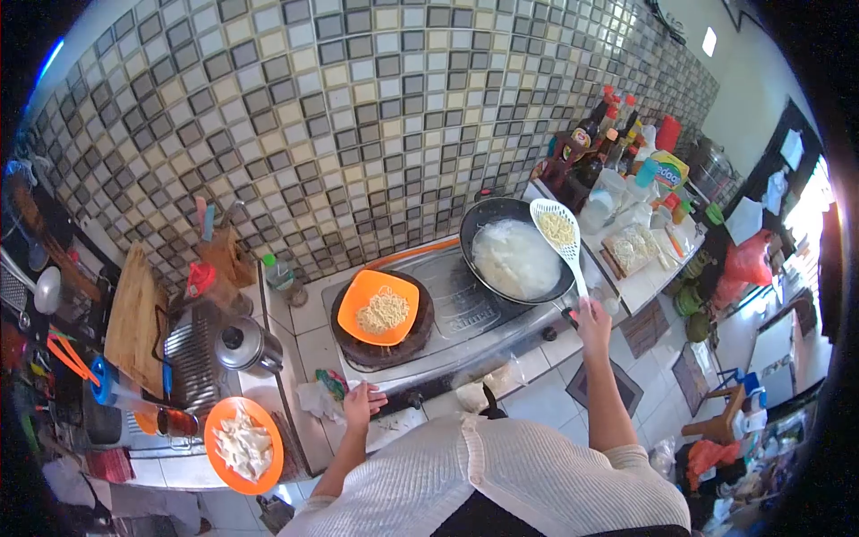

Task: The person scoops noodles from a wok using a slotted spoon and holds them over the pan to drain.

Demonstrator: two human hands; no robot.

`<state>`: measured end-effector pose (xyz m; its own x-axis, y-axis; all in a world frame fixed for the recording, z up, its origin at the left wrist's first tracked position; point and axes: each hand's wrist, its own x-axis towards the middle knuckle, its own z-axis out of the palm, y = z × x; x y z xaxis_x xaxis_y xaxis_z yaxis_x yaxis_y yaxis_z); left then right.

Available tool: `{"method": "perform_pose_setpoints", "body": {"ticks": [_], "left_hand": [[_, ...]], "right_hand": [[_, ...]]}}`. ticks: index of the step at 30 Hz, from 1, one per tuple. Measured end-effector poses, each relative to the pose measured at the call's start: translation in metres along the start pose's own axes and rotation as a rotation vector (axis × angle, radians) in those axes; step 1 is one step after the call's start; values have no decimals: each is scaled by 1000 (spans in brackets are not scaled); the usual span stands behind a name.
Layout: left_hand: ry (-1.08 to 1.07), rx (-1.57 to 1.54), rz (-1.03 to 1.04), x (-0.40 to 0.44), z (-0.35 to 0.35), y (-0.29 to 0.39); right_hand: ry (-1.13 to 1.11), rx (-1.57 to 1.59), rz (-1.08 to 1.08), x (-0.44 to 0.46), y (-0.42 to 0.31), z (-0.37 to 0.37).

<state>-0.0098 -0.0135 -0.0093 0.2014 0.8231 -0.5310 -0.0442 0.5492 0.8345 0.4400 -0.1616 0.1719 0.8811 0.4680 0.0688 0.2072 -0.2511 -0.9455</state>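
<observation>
My right hand [591, 324] is wrapped round the handle of a white slotted spoon [573, 255]. Small pale yellowish pieces of food [557, 228] lie in the spoon's bowl, which is over the right rim of a black wok [472, 255]. Cloudy whitish liquid [514, 259] fills much of the wok. My left hand [362, 404] has its fingers stretched out at the stove's front edge, beside a crumpled cloth [320, 401]. An orange square bowl [356, 291] with similar pale pieces [385, 311] sits on a round dark board on the stove's left side.
To the left, an orange plate [215, 434] carries white folded pieces near a lidded metal pot [250, 347]. A wooden cutting board [134, 322] leans farther left. Several bottles [591, 148] and plastic containers crowd the right counter. The tiled wall [358, 134] rises behind the stove [465, 304].
</observation>
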Motion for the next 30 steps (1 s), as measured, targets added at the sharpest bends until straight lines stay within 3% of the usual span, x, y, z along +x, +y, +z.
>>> {"method": "perform_pose_setpoints", "body": {"ticks": [9, 11, 12, 14, 16, 18, 20, 26, 30], "left_hand": [[61, 61, 3, 2, 5, 0], [68, 65, -1, 1, 6, 0], [76, 63, 4, 2, 7, 1], [102, 60, -4, 4, 9, 0], [154, 54, 14, 3, 12, 0], [195, 41, 36, 2, 18, 1], [243, 37, 34, -1, 21, -4], [473, -50, 295, -6, 43, -24], [625, -175, 343, -16, 68, -45]], "right_hand": [[-38, -180, -110, 35, 12, -24], [-139, -370, -296, 53, 24, -34], [-142, -369, -294, 56, 22, -37], [-299, -323, -93, 66, 14, -45], [-368, -302, -89, 81, 27, -52], [-470, -553, -205, 99, 32, -52], [-523, -608, -260, 111, 37, -52], [-656, -569, -360, 143, 64, -42], [-638, -622, -380, 147, 58, -37]]}}
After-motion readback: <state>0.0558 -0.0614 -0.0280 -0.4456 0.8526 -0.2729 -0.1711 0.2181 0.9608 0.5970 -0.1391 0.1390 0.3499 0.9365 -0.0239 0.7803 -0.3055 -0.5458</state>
